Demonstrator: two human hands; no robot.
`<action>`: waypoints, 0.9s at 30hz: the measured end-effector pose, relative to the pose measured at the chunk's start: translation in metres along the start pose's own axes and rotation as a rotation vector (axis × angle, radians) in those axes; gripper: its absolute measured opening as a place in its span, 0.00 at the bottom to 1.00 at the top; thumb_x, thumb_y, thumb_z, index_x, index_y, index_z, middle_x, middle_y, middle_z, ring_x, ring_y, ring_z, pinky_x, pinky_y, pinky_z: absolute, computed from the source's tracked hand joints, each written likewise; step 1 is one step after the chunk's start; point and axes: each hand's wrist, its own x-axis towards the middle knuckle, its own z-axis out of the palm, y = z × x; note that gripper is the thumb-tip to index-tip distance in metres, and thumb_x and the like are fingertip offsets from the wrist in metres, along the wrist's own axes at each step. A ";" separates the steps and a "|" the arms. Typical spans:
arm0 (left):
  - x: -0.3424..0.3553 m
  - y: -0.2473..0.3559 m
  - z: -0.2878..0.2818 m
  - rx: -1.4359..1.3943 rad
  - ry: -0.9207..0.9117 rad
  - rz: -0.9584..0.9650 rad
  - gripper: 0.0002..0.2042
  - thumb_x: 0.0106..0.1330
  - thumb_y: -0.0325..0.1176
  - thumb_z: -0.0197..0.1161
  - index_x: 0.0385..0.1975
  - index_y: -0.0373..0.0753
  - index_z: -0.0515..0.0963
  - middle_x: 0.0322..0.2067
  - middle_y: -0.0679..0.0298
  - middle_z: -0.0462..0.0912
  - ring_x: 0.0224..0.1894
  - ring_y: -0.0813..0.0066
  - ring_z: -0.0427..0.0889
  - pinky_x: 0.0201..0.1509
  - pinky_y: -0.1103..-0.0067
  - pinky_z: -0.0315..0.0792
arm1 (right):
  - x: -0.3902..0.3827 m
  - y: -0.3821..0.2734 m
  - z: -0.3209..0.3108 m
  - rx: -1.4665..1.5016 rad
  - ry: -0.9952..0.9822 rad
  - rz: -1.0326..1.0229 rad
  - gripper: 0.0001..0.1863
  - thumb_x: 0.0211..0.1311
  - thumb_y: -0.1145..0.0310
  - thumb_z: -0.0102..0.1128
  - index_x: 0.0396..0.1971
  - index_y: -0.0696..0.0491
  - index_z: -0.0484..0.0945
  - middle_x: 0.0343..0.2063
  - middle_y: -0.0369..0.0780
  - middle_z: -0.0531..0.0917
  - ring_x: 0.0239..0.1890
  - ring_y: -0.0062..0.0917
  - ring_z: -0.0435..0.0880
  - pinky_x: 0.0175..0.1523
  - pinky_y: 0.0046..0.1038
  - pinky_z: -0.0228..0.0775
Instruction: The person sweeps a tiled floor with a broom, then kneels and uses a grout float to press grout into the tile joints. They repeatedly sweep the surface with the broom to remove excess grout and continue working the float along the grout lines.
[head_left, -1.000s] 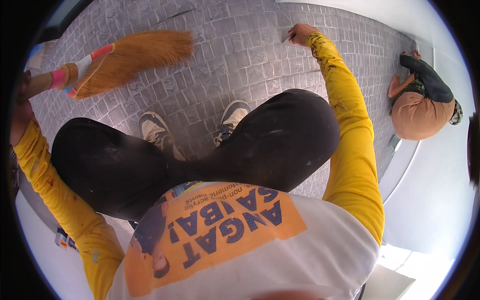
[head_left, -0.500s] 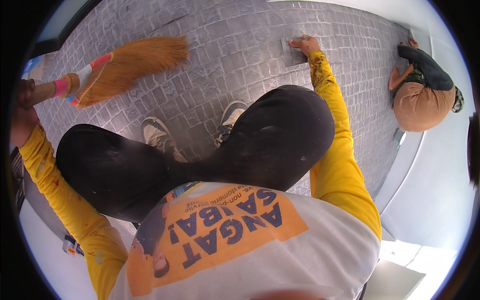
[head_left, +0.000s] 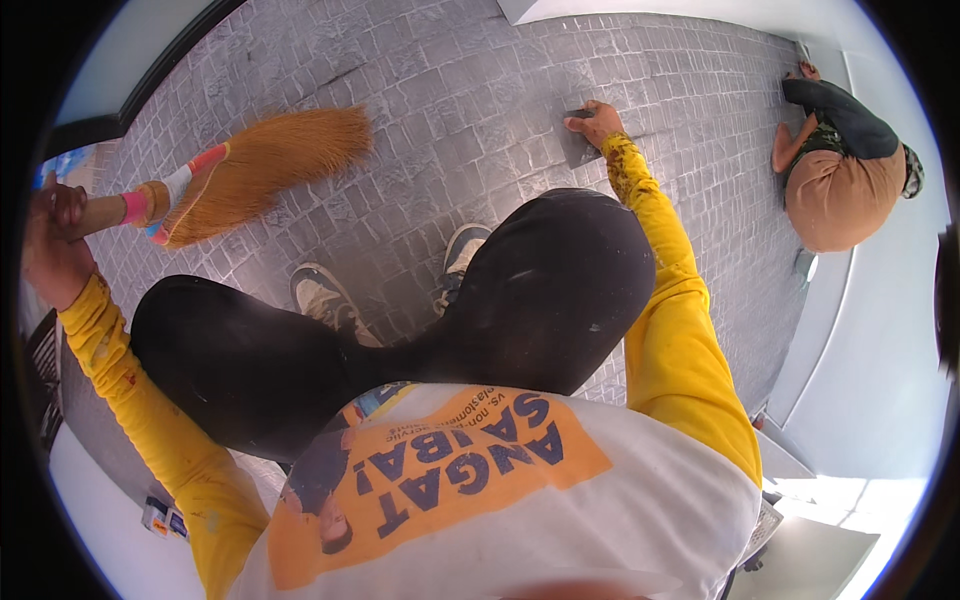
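Note:
My left hand is closed around the handle of a soft straw broom at the left. The broom's tan bristles fan out to the right, low over the grey block-patterned floor. Ahead and to the right, my right hand grips a flat, squarish grey scraper, held down at the floor. Most of the scraper's handle is hidden by my fingers. Both yellow sleeves have stains, the right one heavily near the wrist.
My shoes are planted between my bent knees. Another person in a tan top crouches by the white wall on the right. A dark-edged panel stands at the far left. A pale box-like object is behind me on the right.
The view has tipped slightly, so most things sit lower. My right hand and the scraper have come a little closer and leftward. The broom has shifted slightly toward me.

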 end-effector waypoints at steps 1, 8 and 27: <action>0.003 -0.006 -0.013 -0.134 -0.107 -0.002 0.11 0.71 0.37 0.52 0.36 0.35 0.76 0.25 0.69 0.65 0.29 0.78 0.63 0.49 0.73 0.63 | -0.008 0.008 -0.003 0.074 0.019 0.040 0.37 0.42 0.54 0.73 0.51 0.62 0.76 0.46 0.52 0.81 0.49 0.37 0.82 0.55 0.30 0.71; -0.009 0.086 -0.038 -0.364 0.278 0.138 0.17 0.69 0.38 0.51 0.14 0.47 0.66 0.15 0.71 0.64 0.25 0.74 0.68 0.46 0.67 0.66 | -0.117 0.049 0.012 0.541 0.269 0.112 0.25 0.46 0.57 0.73 0.38 0.61 0.79 0.30 0.42 0.83 0.33 0.24 0.81 0.41 0.25 0.73; -0.041 0.104 0.084 -0.328 -0.279 -0.076 0.14 0.69 0.34 0.49 0.20 0.45 0.58 0.15 0.70 0.59 0.17 0.81 0.60 0.30 0.79 0.60 | 0.039 0.017 -0.031 0.192 0.413 0.044 0.41 0.45 0.53 0.71 0.59 0.59 0.70 0.54 0.53 0.77 0.56 0.36 0.77 0.61 0.30 0.67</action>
